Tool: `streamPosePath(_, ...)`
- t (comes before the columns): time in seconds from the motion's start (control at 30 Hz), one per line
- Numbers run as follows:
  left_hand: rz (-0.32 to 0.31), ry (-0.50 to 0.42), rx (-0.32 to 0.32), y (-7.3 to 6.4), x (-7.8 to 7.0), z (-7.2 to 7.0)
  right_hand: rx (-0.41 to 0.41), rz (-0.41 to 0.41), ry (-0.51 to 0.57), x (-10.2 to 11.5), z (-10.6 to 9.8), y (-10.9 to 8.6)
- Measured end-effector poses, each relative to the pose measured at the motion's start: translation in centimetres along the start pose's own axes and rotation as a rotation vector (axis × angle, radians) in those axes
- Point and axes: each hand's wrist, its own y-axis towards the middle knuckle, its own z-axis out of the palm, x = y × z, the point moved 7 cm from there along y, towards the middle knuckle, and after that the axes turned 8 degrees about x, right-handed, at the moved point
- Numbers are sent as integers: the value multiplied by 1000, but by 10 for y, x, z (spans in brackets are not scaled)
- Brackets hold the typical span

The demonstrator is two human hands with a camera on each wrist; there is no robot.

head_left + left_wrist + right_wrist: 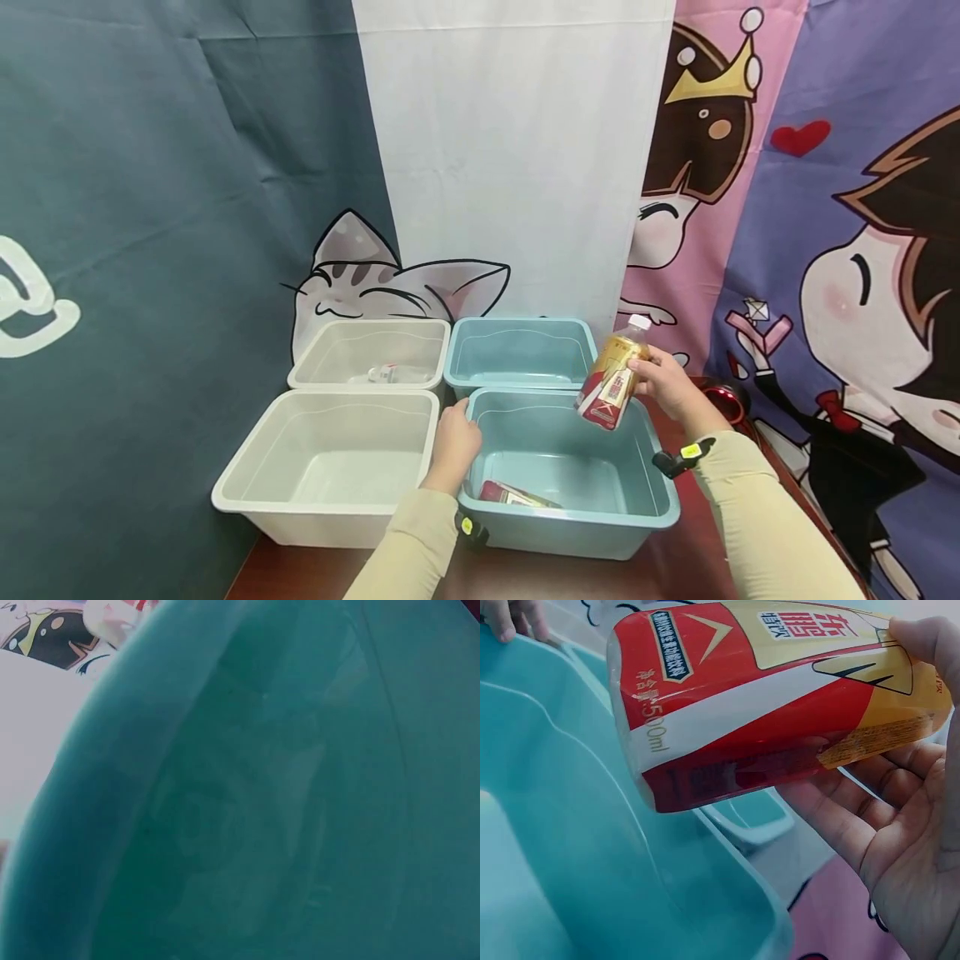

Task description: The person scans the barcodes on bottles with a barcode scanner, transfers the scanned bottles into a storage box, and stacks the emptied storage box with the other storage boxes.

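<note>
A plastic drink bottle (613, 375) with a red, gold and white label and a white cap is in my right hand (667, 385), tilted over the right edge of the front blue tub (566, 521). Close up in the right wrist view, the thumb and fingers grip the bottle (780, 690) from the cap end. My left hand (456, 442) holds the left rim of that same tub, its fingers curled over the edge. Inside the tub, near the front left, lies another item with a red label (517, 495), partly hidden by the wall. Only blue tub wall (247, 787) fills the left wrist view.
A second blue tub (517, 325) stands behind the front one. Beside them are two white tubs, the front one (322, 507) and the rear one, which holds a clear bottle (397, 373). A round red object (726, 402) sits at the right. Printed cloth hangs behind.
</note>
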Motion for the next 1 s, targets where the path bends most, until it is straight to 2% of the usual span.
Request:
streamPosePath(0.2,-18,-35,8,2,5,2,-66,-57,116,4,-24,-16)
streamPosePath(0.33,-16,-69,7,5,8,3,-149,-86,151,4,-44,-32)
streamPosePath(0.5,-15,-86,14,7,11,6,-268,-73,182,-2,-70,-54)
streamPosePath(0.67,-10,-66,24,7,13,8,-361,-57,208,-11,-89,-75)
streamPosePath(0.87,6,-52,21,4,11,5,-452,-71,327,-25,-107,-101)
streamPosePath(1.0,10,-25,19,4,10,4,-513,-40,373,-40,-118,-118)
